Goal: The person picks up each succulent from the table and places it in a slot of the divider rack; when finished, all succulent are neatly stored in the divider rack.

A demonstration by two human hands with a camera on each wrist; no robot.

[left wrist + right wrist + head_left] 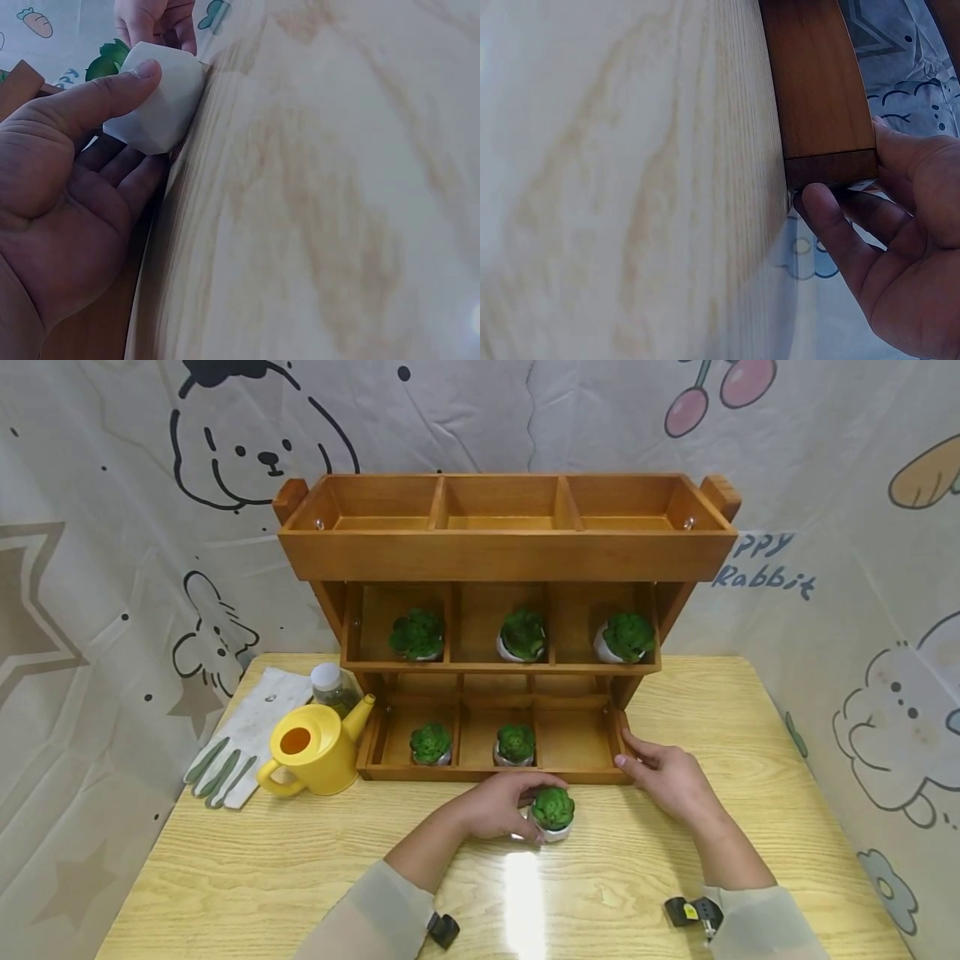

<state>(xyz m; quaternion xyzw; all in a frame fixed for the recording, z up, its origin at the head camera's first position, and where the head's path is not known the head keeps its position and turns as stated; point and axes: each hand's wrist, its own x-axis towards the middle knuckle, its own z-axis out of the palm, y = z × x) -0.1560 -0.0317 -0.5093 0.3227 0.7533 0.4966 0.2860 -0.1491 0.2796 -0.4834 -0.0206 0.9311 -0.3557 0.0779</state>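
Observation:
Just in front of a three-tier wooden plant shelf point(510, 556), my left hand point(498, 806) holds a small green succulent in a white pot point(553, 814). The left wrist view shows the thumb across the side of the white pot point(169, 97), with fingers beneath. My right hand point(671, 777) grips the right end of the bottom tier point(577, 774), thumb at its front corner. In the right wrist view the thumb and fingers of the right hand point(900, 217) lie about the corner of the wooden tier point(829, 161). The bottom right compartment point(573, 735) holds nothing.
The bottom tier holds two potted succulents point(431, 743), the middle tier three point(523, 635). Left of the shelf are a yellow watering can point(318, 747), a white-capped jar point(330, 685) and gloves point(240, 735). Printed cloth point(480, 418) hangs behind the wooden table point(262, 877).

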